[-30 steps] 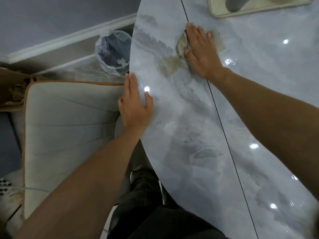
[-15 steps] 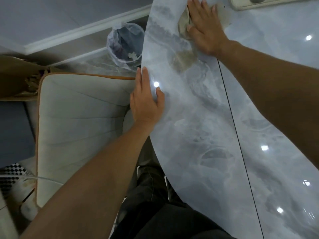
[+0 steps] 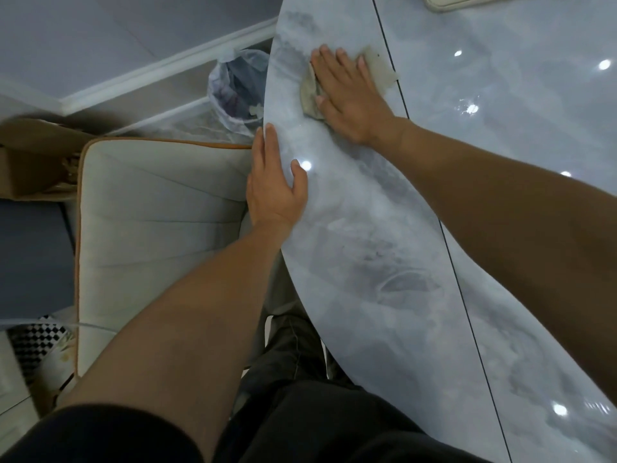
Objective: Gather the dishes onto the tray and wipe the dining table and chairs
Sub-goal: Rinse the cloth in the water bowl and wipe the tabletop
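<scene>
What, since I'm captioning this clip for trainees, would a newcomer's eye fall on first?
The right hand pressing flat on a crumpled cloth near the far left rim of the glossy marbled table draws the eye first. Next comes the left hand, resting on the table's edge closer in, right beside a pale cushioned chair. Beyond the chair, a bin lined with a plastic bag stands on the floor.
</scene>
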The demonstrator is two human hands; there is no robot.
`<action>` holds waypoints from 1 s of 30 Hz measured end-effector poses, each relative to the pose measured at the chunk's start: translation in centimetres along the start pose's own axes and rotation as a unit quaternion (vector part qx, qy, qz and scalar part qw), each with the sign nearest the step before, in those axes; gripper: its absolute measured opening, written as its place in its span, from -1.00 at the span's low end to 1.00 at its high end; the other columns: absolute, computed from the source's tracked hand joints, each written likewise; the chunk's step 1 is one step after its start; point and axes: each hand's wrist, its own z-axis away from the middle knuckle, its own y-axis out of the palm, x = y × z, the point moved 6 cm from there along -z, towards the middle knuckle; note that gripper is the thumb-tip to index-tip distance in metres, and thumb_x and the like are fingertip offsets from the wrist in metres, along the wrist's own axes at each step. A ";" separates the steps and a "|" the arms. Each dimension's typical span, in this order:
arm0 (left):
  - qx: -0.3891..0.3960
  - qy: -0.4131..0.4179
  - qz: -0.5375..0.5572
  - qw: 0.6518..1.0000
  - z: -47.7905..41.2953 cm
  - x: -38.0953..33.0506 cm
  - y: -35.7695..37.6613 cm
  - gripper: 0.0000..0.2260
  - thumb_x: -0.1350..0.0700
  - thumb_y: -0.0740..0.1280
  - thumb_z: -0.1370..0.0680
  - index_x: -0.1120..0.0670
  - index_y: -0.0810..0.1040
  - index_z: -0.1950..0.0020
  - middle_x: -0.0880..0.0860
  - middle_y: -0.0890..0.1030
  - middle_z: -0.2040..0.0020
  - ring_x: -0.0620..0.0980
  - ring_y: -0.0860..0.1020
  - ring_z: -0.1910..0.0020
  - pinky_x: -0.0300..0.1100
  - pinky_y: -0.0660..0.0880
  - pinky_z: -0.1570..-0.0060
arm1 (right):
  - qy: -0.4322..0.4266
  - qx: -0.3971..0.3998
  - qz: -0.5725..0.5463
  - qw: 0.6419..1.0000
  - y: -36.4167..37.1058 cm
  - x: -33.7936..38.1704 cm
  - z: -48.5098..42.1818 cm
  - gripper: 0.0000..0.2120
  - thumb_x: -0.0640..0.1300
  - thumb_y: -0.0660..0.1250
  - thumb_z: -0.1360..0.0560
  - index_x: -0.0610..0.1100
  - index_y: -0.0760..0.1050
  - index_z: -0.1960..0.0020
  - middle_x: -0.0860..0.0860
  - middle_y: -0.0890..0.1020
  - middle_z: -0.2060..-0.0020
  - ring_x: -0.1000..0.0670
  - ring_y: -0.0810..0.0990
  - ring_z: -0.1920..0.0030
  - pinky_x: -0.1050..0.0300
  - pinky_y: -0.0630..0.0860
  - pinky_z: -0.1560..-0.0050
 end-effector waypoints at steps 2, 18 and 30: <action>-0.001 0.006 0.004 1.000 0.1 -0.1 0.0 -0.38 -0.01 0.22 -0.67 0.11 0.14 -0.70 0.15 0.16 -0.68 0.08 0.23 -0.62 -0.09 0.28 -0.48 | -0.005 0.001 0.005 1.000 0.4 0.4 1.0 -0.39 0.02 -0.02 -0.72 -0.15 -0.12 -0.69 -0.10 -0.07 -0.68 -0.16 -0.14 -0.66 -0.16 -0.26 -0.61; -0.005 0.021 -0.008 1.000 0.0 0.2 0.2 -0.38 -0.03 0.19 -0.67 0.15 0.15 -0.69 0.19 0.18 -0.67 0.10 0.19 -0.65 -0.11 0.24 -0.52 | -0.049 -0.039 0.010 0.998 4.4 1.6 11.0 -0.36 0.05 0.07 -0.70 -0.17 -0.02 -0.68 -0.12 0.02 -0.67 -0.17 -0.08 -0.66 -0.11 -0.24 -0.61; -0.001 0.008 -0.008 1.000 0.1 0.1 -0.1 -0.38 -0.05 0.19 -0.67 0.08 0.13 -0.70 0.13 0.16 -0.68 0.11 0.23 -0.63 0.05 0.34 -0.52 | 0.150 -0.188 -0.560 0.793 0.3 3.6 16.1 -0.44 -0.32 0.38 -0.53 -0.04 0.44 -0.49 0.00 0.54 -0.39 0.03 0.52 -0.39 -0.03 0.48 -0.43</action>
